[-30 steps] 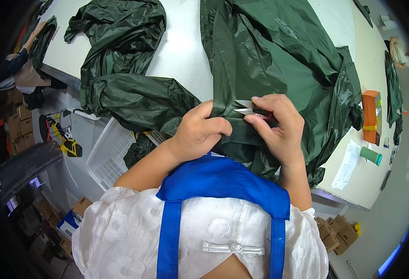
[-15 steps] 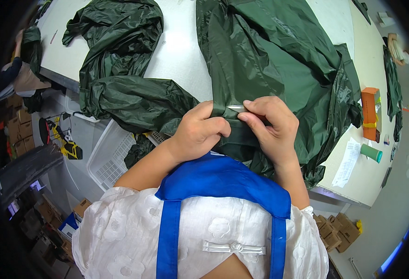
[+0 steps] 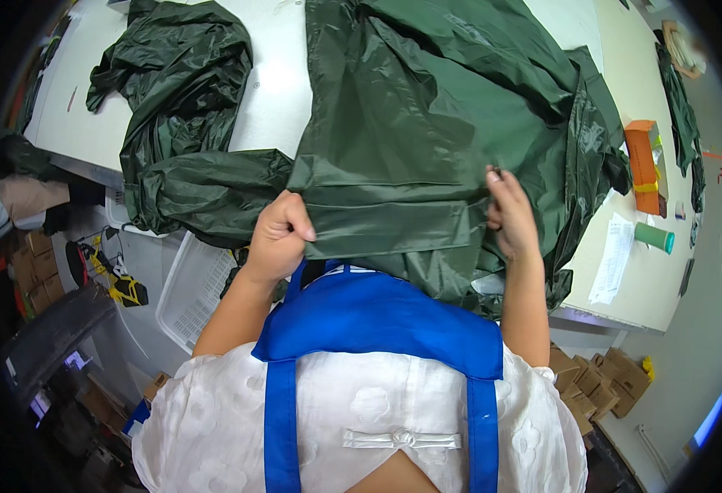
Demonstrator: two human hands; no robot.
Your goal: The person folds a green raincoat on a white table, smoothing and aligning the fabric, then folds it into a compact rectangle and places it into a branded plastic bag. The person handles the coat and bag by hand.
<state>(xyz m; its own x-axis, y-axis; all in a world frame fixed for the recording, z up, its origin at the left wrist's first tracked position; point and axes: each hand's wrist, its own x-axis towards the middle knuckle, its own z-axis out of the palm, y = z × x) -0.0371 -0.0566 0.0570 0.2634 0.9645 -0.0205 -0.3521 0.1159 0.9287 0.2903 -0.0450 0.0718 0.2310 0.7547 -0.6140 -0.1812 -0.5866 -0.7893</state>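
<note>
A dark green, shiny thin-fabric garment [image 3: 410,123] lies spread over the table in front of me. My left hand [image 3: 276,234] is closed on its near left edge, pinching the fabric between thumb and fingers. From there a flat folded band [image 3: 389,230] runs to the right along the near side. Above the fabric at the band's right end is my right hand [image 3: 510,209], its fingers curled and the fingertips blurred. A small dark tip shows at those fingers, too smeared to name.
More bunched green fabric [image 3: 188,90] covers the table's left. At right are an orange box [image 3: 643,168], a green thread spool [image 3: 653,237] and a paper sheet [image 3: 612,259]. A white basket [image 3: 184,292] stands below the left table edge. Cardboard boxes [image 3: 599,382] sit lower right.
My hands have moved apart: the left shifted left along the fabric edge, the right slightly right. The band now lies stretched flat. The slim silver pointed tool no longer shows clearly.
</note>
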